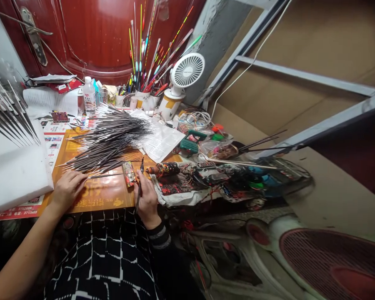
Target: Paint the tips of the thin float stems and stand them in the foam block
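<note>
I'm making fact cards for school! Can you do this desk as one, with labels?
Left hand: holds a thin dark stick
Right hand: holds a slim dark tool
Between the hands: a small speckled block
Heap: pile of thin sticks, mostly on an orange sheet
Machine: white fan
Backdrop: red door

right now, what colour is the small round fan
The small fan is white, seen in the head view.

Brightly lit white foam block [15, 171], glare on orange mat [103, 196], shadowy lower right, stretched edges
</note>
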A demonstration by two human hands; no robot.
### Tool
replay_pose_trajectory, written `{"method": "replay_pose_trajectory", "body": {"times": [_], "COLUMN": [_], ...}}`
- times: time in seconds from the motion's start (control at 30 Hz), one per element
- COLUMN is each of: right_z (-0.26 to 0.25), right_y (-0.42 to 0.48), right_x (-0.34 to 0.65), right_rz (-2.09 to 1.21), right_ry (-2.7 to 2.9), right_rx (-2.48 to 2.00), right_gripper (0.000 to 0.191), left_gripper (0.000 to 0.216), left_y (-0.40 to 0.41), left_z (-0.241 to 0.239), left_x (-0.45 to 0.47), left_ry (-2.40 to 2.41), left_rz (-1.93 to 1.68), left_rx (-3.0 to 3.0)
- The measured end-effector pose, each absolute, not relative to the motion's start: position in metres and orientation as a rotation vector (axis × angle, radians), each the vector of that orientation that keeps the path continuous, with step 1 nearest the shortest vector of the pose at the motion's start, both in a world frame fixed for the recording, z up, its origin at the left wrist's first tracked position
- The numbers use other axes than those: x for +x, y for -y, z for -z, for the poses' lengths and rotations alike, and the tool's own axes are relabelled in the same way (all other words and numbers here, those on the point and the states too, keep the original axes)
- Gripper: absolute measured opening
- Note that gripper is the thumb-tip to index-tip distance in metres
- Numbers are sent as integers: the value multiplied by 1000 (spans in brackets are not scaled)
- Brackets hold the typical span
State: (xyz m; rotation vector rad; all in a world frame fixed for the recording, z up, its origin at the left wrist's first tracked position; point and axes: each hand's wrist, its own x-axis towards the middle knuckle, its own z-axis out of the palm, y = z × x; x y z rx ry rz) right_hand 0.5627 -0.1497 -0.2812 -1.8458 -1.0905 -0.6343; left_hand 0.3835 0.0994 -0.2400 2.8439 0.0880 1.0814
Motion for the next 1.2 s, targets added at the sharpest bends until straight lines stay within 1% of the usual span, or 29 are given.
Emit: {"method": "replay_pose_trajectory", "body": {"times": [0.17,0.4,0.57,0.67,0.93,1.2], "right_z": [282,282,292,301,315,317], "right_y": [150,159,146,129,118,117], "right_x": [564,542,511,494,480,479], "right_rz": [637,772,625,601,592,617], "right_ry": [1082,1041,1341,1456,1556,1554], "right_rx": [-1857,-1729,-1472,-1381,-1454,-1475], "right_gripper": [55,53,59,61,61,62], "left_gripper": [13,14,13,15,17,22], "left_y": [-95,-78,-74,-73,-71,-71], "left_z": [240,242,244,246,249,250], "left_x": [386,392,391,389,389,387], "left_ry": [-105,-101,-99,-112,-130,-174], "left_rz": [-1054,-1090,-1127,-1124,-1116,-1011], "left_rx": [2805,2772,2790,2788,2757,2751]}}
